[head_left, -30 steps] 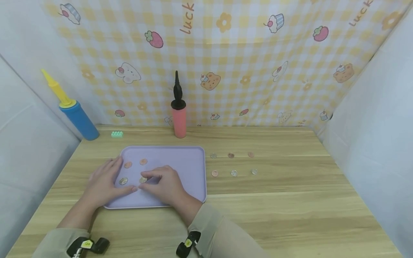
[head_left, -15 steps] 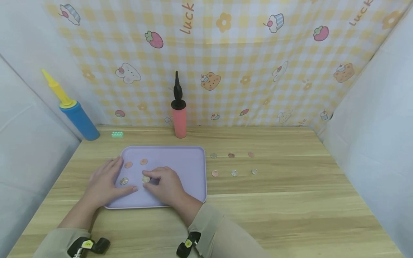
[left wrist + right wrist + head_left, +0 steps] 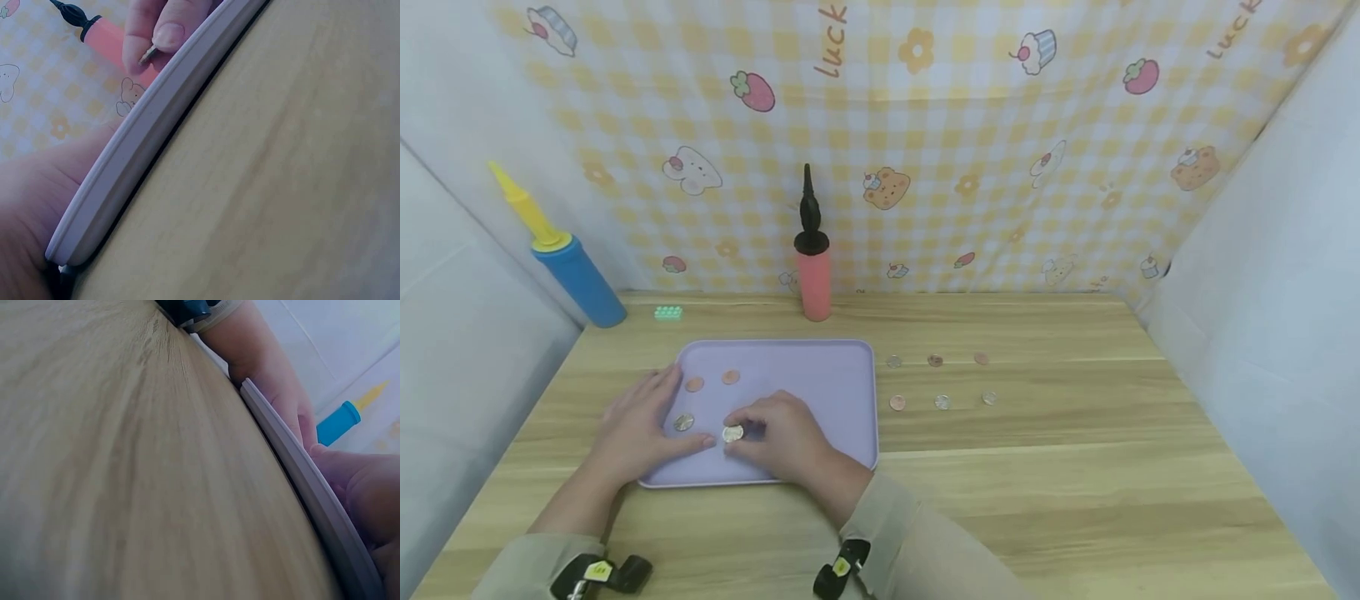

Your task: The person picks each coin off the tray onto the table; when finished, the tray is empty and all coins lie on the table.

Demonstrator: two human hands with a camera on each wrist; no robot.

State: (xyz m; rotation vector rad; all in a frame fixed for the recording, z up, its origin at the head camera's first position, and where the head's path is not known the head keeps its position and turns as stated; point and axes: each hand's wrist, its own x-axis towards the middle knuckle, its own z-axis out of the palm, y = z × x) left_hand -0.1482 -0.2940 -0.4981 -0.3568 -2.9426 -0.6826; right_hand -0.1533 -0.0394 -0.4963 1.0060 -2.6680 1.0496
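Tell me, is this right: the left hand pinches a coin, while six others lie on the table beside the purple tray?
Not quite: the right hand pinches the coin, as the head view shows; the rest is right.

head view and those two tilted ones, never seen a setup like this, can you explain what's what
It's a person, no machine. The wide picture is from a head camera looking down; the two tilted ones come from a small camera on each wrist. On the table are a purple tray with three coins in it, six more coins to its right, a blue pump, a pink pump and a green block. The bare left hand rests at the tray's left edge; the right hand pinches one coin over the tray.
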